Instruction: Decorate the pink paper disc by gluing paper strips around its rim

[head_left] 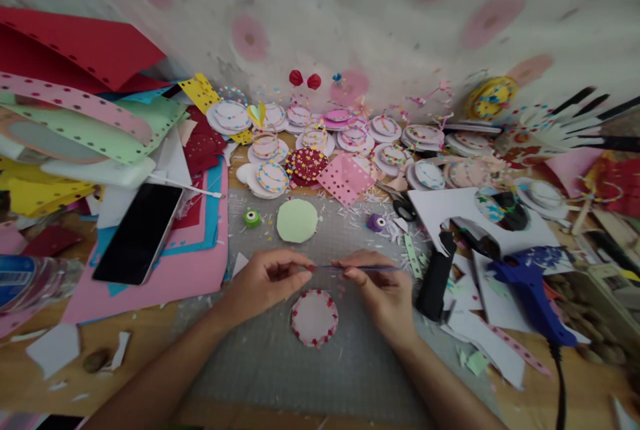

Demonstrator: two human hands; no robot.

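From here: left hand (265, 285) and right hand (383, 297) pinch the same thin dark strip (328, 267) above cutting mat (260, 377), well inside its near edge. Best kept level, pinched lightly.

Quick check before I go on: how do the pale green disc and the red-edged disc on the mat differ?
The pale green disc is one flat colour; the red-edged disc has a pale centre.
The green disc's rim is bare, while the red-edged disc's carries small red bits.
The green disc lies beyond the hands, the red-edged disc on their near side.
Both are roundish and lie on the grey mat.
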